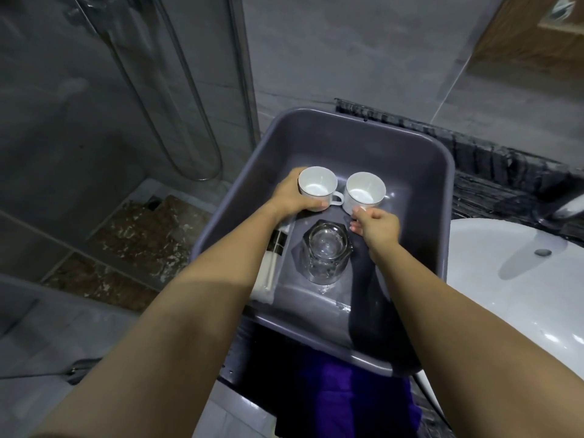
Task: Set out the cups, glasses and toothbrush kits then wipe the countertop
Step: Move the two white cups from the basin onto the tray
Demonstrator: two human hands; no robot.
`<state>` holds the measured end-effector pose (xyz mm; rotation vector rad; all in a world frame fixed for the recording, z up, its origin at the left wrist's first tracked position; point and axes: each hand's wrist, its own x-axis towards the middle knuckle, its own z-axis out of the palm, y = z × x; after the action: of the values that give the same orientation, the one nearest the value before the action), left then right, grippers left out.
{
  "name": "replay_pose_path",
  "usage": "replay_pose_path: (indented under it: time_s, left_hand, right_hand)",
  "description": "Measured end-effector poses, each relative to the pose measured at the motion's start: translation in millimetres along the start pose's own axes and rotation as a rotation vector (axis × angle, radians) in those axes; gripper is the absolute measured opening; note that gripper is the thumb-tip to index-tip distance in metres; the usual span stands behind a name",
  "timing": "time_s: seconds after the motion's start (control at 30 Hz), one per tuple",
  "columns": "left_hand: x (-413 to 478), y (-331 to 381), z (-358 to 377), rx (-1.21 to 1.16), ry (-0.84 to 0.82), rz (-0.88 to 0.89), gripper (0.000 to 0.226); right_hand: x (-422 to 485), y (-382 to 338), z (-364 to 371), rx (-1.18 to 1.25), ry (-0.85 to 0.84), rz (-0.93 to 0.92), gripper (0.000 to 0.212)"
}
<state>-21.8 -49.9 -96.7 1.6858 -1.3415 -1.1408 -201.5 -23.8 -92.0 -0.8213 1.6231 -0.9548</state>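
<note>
left hand (pixel 292 197): fingers and thumb wrapped round the body of the left cup (pixel 317 186), whose handle points toward the other cup; a whole-body grip suits lifting it straight up.
right hand (pixel 376 226): thumb and fingertip pinched on the near side of the right cup (pixel 366 192), probably at its handle, which the hand hides.
cups: both white and upright, side by side in the far half of the grey tub (pixel 347 118). Can't tell if they are lifted or on the bottom.
glass tumblers (pixel 327 251): clear, in the tub just nearer than the cups, seemingly nested; count unclear. Untouched.
toothbrush kits (pixel 271 267): white packets leaning on the tub's left wall, partly under the left forearm.
tub: sits on the dark stone desk (pixel 493 184), left of the white basin (pixel 505 279); it serves as the carrier for the items.
purple cloth (pixel 331 390): hangs at the desk's near edge, likely for wiping later.
stage: early, judging by everything being in the tub; one cup per hand saves a trip.
</note>
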Motion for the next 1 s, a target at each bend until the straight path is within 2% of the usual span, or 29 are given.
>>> replay_pose_path:
  time_s: [0.07,0.17,0.37,0.57,0.67,0.87,1.0]
  left_hand:
    - [-4.4,5.2,-0.6,0.005,0.001,0.002,0.082]
    - [-13.2,16.1,-4.7,-0.015,0.012,0.018,0.078]
    - [-33.5,51.7,-22.6,0.061,0.037,0.091,0.077]
    - [-61.2,94.0,-31.3,0.088,0.034,0.157,0.079]
    - [-76.1,117.0,-30.4,0.083,-0.008,0.199,0.076]
    - [-109.0,161.6,-12.5,0.104,-0.038,0.291,0.075]
    - [-129.6,191.7,12.3,0.109,-0.073,0.349,0.065]
  right_hand:
    - [-0.4,1.6,-3.4,-0.069,0.049,-0.041,0.034]
    - [-5.4,-4.6,-11.8,-0.181,0.116,-0.092,0.037]
    - [-24.9,-41.0,-33.2,-0.24,0.118,-0.215,0.022]
    - [-55.5,-87.1,-62.6,-0.182,0.065,-0.32,0.024]
    - [-74.9,-107.3,-86.0,-0.189,0.076,-0.36,0.016]
    - [-112.0,-130.7,-154.9,-0.275,0.084,-0.471,0.023]
    - [-130.2,-136.6,-207.9,-0.33,0.101,-0.565,0.026]
